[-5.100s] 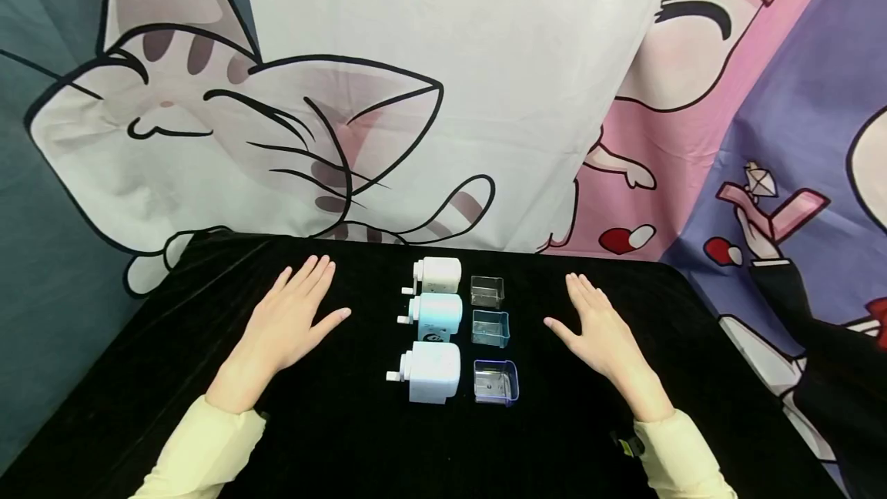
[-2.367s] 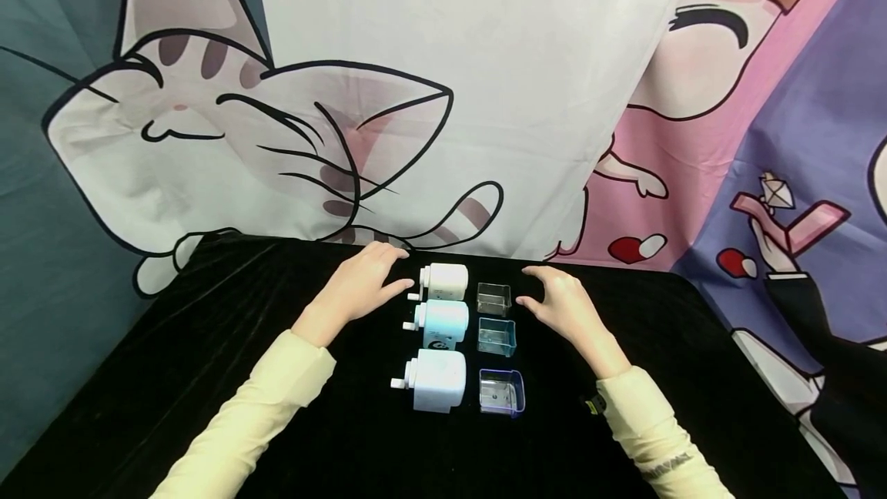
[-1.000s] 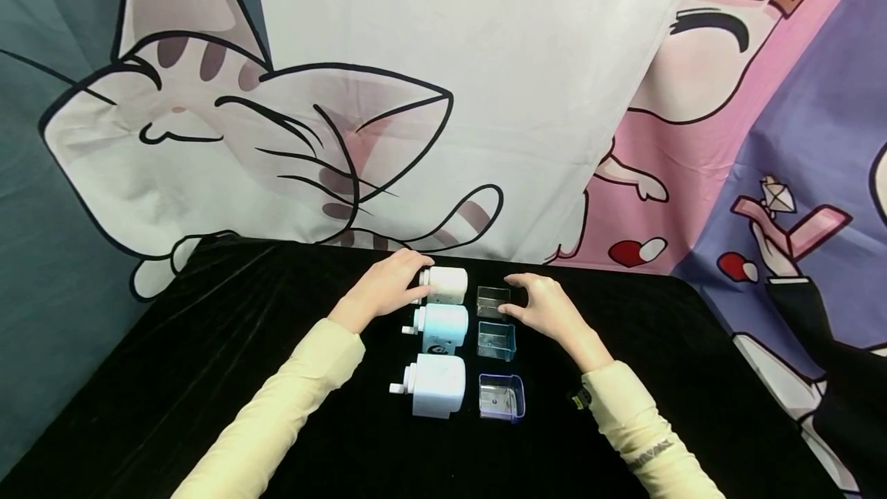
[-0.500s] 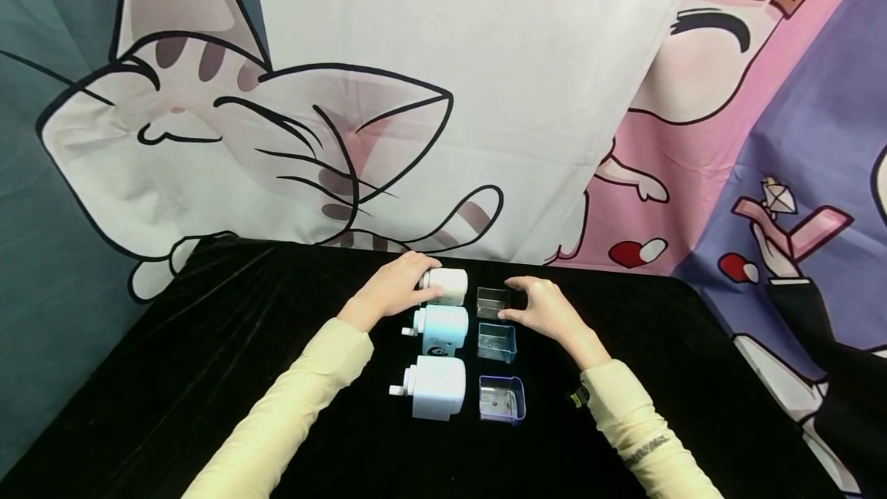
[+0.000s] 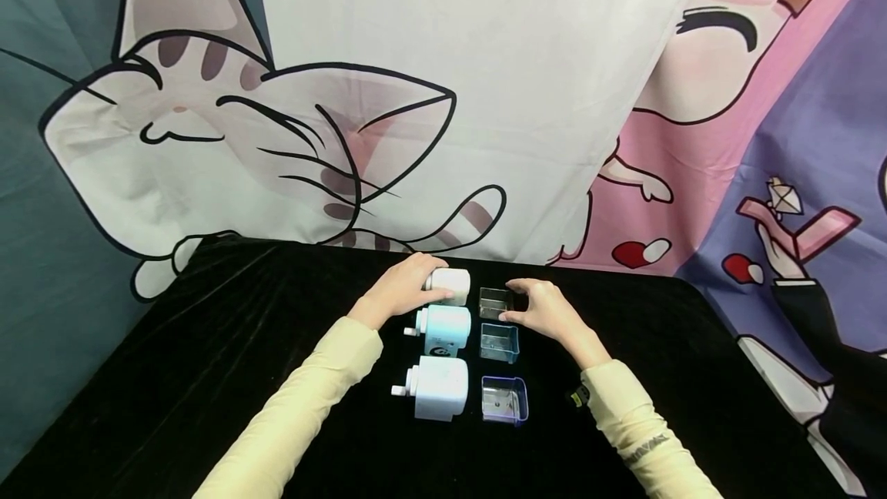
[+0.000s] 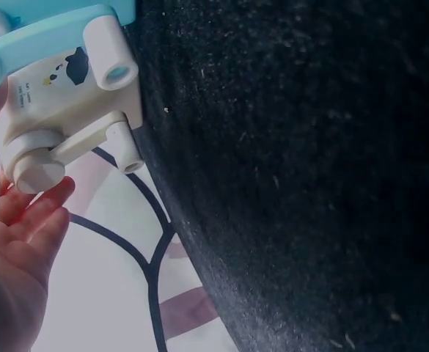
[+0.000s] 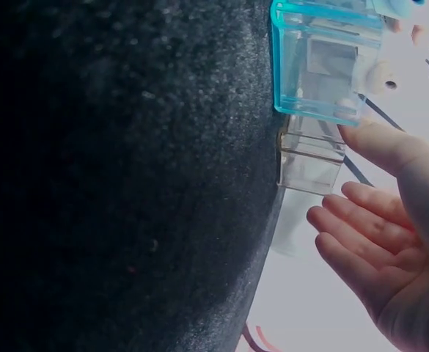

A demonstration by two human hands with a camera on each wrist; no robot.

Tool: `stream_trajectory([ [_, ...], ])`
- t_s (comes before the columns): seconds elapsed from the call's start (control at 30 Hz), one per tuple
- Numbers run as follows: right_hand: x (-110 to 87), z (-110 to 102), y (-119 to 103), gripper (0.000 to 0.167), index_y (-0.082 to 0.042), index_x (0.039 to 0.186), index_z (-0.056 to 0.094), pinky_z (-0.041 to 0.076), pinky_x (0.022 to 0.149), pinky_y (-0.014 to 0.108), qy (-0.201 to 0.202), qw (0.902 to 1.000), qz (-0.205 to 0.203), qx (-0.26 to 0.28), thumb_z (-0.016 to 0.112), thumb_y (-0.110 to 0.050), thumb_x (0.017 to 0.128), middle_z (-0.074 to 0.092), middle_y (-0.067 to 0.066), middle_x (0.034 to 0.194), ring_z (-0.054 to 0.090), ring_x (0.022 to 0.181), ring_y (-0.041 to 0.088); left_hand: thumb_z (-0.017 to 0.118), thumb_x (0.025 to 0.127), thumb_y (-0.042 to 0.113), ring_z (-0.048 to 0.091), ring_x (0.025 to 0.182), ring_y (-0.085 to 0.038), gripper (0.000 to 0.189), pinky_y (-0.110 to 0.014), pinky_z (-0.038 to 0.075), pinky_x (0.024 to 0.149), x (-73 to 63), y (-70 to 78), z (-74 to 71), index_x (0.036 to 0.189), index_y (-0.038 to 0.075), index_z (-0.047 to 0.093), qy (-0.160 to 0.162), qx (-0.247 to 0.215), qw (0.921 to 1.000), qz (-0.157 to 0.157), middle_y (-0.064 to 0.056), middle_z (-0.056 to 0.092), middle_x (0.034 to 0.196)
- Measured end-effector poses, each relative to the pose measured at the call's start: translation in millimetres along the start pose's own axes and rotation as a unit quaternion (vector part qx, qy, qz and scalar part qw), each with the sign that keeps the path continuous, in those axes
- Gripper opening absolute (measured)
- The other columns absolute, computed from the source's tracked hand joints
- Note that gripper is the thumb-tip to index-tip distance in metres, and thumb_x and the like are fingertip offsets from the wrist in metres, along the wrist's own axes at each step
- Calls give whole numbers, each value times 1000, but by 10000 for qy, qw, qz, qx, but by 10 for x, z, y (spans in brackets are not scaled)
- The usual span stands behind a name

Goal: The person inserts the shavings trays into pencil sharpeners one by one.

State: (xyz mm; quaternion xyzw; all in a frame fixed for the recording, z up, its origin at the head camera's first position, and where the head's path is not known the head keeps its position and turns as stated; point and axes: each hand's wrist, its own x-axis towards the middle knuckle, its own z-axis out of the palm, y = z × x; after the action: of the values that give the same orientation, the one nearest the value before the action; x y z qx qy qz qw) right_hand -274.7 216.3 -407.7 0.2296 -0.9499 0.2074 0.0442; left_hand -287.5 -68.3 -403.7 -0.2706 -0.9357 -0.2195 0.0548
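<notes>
Three crank pencil sharpeners stand in a column, each with a clear drawer to its right. My left hand (image 5: 400, 289) grips the farthest, a cream pencil sharpener (image 5: 453, 283), thumb on its near side and fingers on its far side. Its crank (image 6: 89, 139) points down in the left wrist view. My right hand (image 5: 547, 309) pinches the smoky clear drawer (image 5: 493, 303) between thumb and fingers at its right end. Nearer stand the light blue sharpener (image 5: 446, 323) and its blue drawer (image 5: 499, 342). Nearest are the pale lavender-white sharpener (image 5: 441, 385) and the purple-rimmed drawer (image 5: 503, 399).
Black velvety cloth (image 5: 333, 445) covers the table under everything. Behind its far edge hangs a printed backdrop (image 5: 540, 98) with a cartoon cat and figures. The blue sharpener and blue drawer stand close beside the hands' thumbs.
Both hands lay flat at the sides, then came inward to the far sharpener and drawer. Lately the left hand has slid slightly right over the sharpener; the right has hardly moved.
</notes>
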Motion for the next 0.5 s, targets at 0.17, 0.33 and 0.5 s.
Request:
stream_trajectory([
  [0.17, 6, 31, 30, 60, 1, 120, 63, 50, 91, 46, -25, 10000, 2, 30, 83, -32, 73, 68, 18, 113, 64, 106, 30, 63, 87, 53, 53, 116, -19, 58, -40, 45, 99, 36, 1, 43, 130, 14, 57, -50, 116, 9999, 39, -5, 58, 129],
  [0.33, 15, 63, 68, 60, 0, 119, 64, 51, 89, 45, -3, 10000, -7, 91, 83, -32, 72, 70, 17, 110, 66, 103, 28, 62, 87, 54, 52, 119, -20, 59, -40, 44, 101, 64, 7, 83, 130, 14, 57, -51, 163, 9998, 105, -4, 58, 130],
  [0.5, 22, 77, 101, 60, 0, 118, 64, 52, 87, 45, 17, 9998, -32, 213, 84, -31, 72, 71, 17, 108, 67, 101, 28, 62, 86, 55, 53, 119, -19, 60, -39, 44, 101, 91, 9, 111, 130, 15, 56, -57, 203, 9997, 125, -3, 59, 129],
])
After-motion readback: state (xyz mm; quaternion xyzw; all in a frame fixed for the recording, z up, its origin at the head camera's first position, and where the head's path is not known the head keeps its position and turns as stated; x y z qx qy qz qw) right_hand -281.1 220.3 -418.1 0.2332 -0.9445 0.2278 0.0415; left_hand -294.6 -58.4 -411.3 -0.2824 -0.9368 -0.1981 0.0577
